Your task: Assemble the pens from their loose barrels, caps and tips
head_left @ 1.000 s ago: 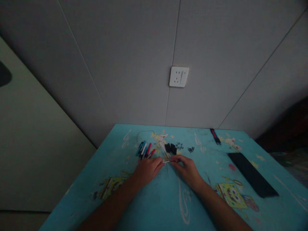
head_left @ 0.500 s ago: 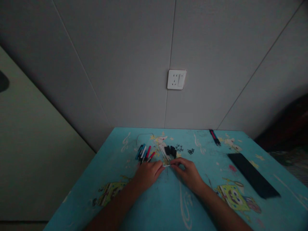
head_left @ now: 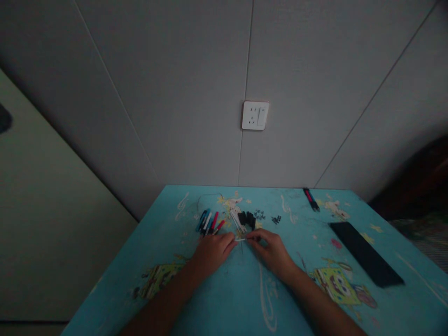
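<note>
Between my two hands lies a thin white pen refill (head_left: 240,240), held roughly level just above the table. My left hand (head_left: 214,249) pinches its left end, with the fingertips closed together. At the other end, my right hand (head_left: 268,247) grips it between thumb and fingers, along with a small dark tip. Just beyond the left hand sits a bunch of blue, white and red pen barrels (head_left: 209,221). More white refills (head_left: 236,220) lie behind the gap between the hands, beside a group of black pen caps (head_left: 249,219).
Tiny dark parts (head_left: 259,214) and a few small black pieces (head_left: 276,219) are scattered right of the caps. Assembled pens (head_left: 311,199) lie at the back right, and a long black case (head_left: 366,254) on the right. A wall with a socket (head_left: 255,115) bounds the blue table (head_left: 231,298).
The view has shifted very slightly. Both hands keep their hold on the refill in almost the same place.
</note>
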Motion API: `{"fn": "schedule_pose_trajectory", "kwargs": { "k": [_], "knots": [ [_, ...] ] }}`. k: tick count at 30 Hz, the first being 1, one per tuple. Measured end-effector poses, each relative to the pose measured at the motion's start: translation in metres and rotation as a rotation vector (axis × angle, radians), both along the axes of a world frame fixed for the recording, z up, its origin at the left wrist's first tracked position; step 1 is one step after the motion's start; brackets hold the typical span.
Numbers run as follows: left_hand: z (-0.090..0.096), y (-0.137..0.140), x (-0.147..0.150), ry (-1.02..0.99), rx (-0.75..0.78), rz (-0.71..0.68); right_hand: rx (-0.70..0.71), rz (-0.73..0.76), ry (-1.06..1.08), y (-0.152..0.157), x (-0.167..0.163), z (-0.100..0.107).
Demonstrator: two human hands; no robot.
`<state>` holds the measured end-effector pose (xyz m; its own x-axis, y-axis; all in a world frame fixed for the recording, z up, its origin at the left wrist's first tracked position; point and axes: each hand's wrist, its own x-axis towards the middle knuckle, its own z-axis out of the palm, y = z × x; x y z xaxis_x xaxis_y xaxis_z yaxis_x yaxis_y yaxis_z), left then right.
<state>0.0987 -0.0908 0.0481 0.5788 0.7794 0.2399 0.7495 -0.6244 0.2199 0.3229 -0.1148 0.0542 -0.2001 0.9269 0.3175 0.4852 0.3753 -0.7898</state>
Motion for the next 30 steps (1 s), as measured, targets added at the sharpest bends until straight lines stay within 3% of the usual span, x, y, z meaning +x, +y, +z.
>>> {"fn": "schedule_pose_trajectory", "kwargs": {
  "k": [12,23,27,30],
  "knots": [
    [0.007,-0.007,0.005,0.056,0.016,-0.04,0.007,0.072,-0.039,-0.004,-0.009,-0.008],
    [0.005,-0.009,0.005,0.018,0.068,-0.121,-0.125,0.051,0.108,-0.009,-0.017,-0.003],
    [0.005,-0.006,0.002,0.032,0.095,-0.141,-0.04,0.038,0.005,-0.009,-0.016,-0.003],
    [0.007,-0.004,-0.002,-0.011,0.101,-0.123,0.046,-0.064,-0.108,-0.005,-0.012,-0.002]
  ]
}}
